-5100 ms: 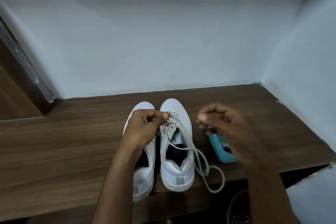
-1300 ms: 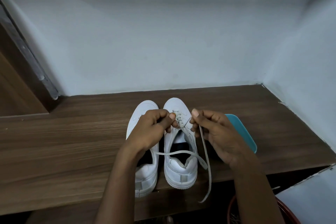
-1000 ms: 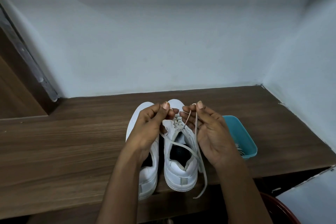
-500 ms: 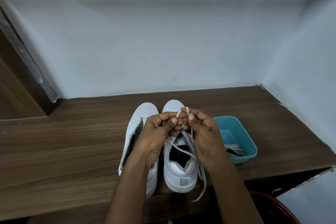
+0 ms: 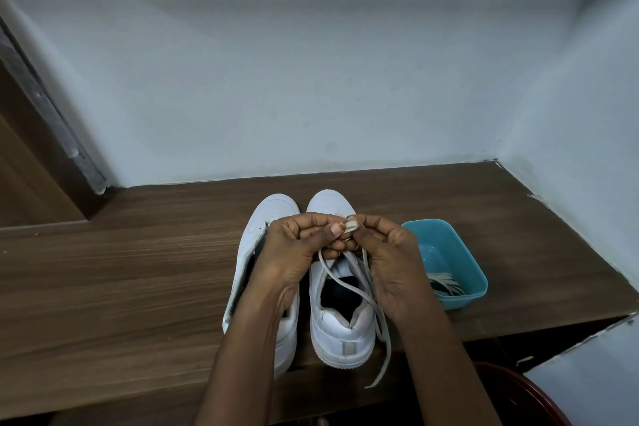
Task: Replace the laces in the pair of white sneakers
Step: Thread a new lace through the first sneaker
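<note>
Left hand [image 5: 294, 249] and right hand [image 5: 389, 252] raised together over right sneaker [image 5: 340, 322], fingertips pinching lace [image 5: 351, 226]; no writing legible.

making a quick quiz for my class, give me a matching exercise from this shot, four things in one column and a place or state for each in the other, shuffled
Column A
1. lace
2. teal tub
3. left sneaker
4. right sneaker

Column B
a. furthest left, partly under the left hand
b. holds a bundle of loose laces
c. pinched between the left hand and the right hand
d. a lace crosses its dark opening and trails past its heel

Pairs: 1-c, 2-b, 3-a, 4-d
</note>
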